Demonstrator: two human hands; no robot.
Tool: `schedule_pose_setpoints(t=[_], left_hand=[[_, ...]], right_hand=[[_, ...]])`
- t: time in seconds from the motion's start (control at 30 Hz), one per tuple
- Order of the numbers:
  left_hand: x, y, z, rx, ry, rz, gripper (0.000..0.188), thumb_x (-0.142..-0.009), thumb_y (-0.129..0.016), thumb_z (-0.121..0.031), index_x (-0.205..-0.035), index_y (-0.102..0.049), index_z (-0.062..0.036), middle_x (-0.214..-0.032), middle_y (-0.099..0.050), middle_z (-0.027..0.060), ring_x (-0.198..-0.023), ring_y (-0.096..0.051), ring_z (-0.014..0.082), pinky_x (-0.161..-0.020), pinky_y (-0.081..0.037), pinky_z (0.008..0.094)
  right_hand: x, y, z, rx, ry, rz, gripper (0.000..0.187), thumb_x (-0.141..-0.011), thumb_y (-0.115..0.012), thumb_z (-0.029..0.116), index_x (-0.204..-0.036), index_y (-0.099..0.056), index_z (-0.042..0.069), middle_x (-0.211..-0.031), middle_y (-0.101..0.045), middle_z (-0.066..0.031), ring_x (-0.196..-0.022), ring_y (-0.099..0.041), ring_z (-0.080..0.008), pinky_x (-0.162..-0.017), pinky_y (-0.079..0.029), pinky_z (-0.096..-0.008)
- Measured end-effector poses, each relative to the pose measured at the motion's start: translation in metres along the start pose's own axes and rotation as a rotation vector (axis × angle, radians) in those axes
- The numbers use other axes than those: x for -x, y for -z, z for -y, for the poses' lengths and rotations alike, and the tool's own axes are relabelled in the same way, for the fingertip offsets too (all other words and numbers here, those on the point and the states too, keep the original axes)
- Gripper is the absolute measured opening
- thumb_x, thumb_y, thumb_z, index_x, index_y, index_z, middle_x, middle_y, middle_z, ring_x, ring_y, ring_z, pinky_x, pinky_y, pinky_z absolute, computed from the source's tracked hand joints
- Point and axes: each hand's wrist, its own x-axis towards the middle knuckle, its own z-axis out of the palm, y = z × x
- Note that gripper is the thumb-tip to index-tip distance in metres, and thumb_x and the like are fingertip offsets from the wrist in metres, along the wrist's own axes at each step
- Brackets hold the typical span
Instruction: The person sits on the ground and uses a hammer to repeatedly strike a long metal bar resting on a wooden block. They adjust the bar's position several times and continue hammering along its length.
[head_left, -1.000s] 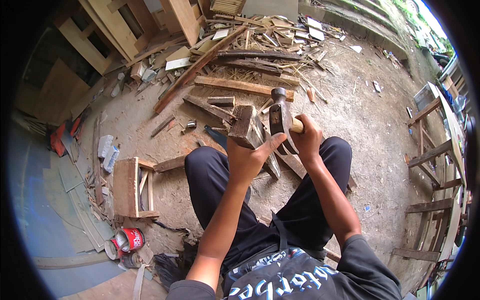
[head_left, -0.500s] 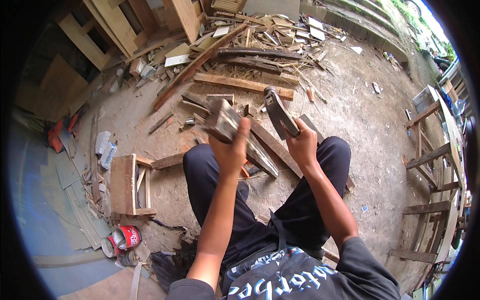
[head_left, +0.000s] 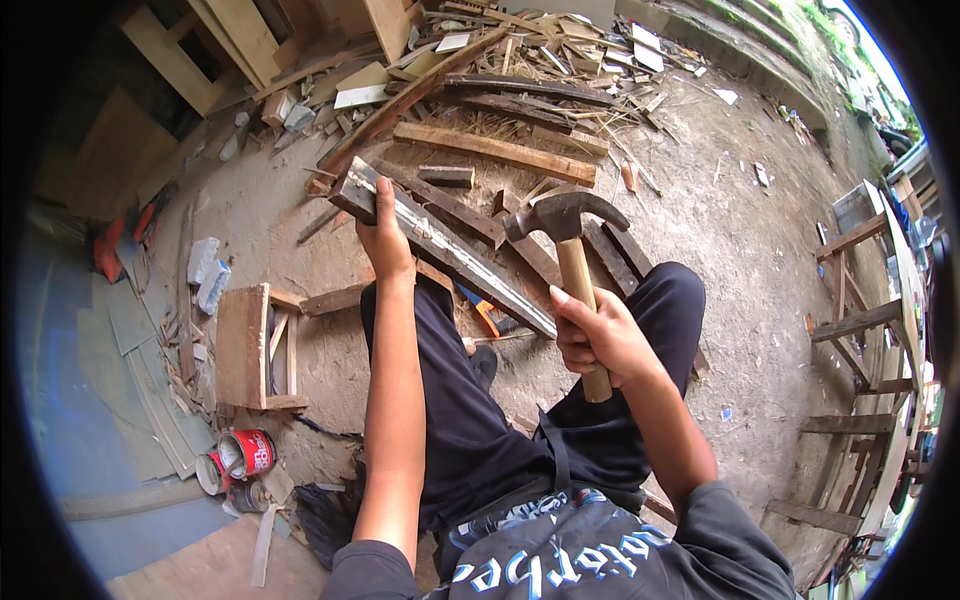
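My left hand (head_left: 385,240) is closed round the upper end of a weathered wooden beam (head_left: 450,248), its thumb along the top face. The beam slants down to the right, its lower end between my knees. In my right hand (head_left: 605,335) is a claw hammer (head_left: 572,250), gripped by its wooden handle with the dark head up and the claw to the right. The hammer is apart from the beam. Below the beam, partly hidden by it, an orange-handled saw (head_left: 485,312) lies on the ground near my foot.
Several loose beams (head_left: 495,152) lie ahead, with a heap of wood scraps (head_left: 570,60) behind them. A small wooden frame (head_left: 245,345) and red paint cans (head_left: 248,452) stand at left. On the right is a wooden bench frame (head_left: 855,315); concrete steps (head_left: 720,62) rise at the far right.
The beam has swung left and lies more steadily in my left hand. My right hand has lowered and turned, so the hammer now stands with its head up and its handle in view.
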Motion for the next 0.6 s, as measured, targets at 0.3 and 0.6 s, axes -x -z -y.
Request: schedule_pose_setpoints(t=[0.3, 0.6], left_hand=[[-0.002, 0.007, 0.016, 0.109, 0.028, 0.101, 0.093, -0.089, -0.037, -0.091, -0.119, -0.058, -0.0060, -0.102, -0.065, 0.0097, -0.089, -0.065, 0.0233, -0.083, -0.056, 0.0412], [-0.004, 0.021, 0.005, 0.241, 0.044, 0.356, 0.095, -0.086, -0.037, -0.094, -0.117, -0.058, -0.0062, -0.099, -0.065, 0.0114, -0.086, -0.066, 0.0251, -0.081, -0.057, 0.0409]], right_hand=[[0.008, 0.005, 0.009, -0.044, -0.140, 0.090, 0.018, -0.106, -0.063, 0.024, -0.100, -0.052, 0.010, -0.066, -0.041, 0.0046, -0.044, -0.036, -0.0037, -0.038, -0.029, -0.0216], [0.001, 0.013, -0.020, 0.389, -0.356, -0.074, 0.038, -0.097, -0.062, 0.008, -0.133, -0.054, 0.000, -0.088, -0.060, -0.0064, -0.061, -0.056, -0.0120, -0.046, -0.047, -0.0284]])
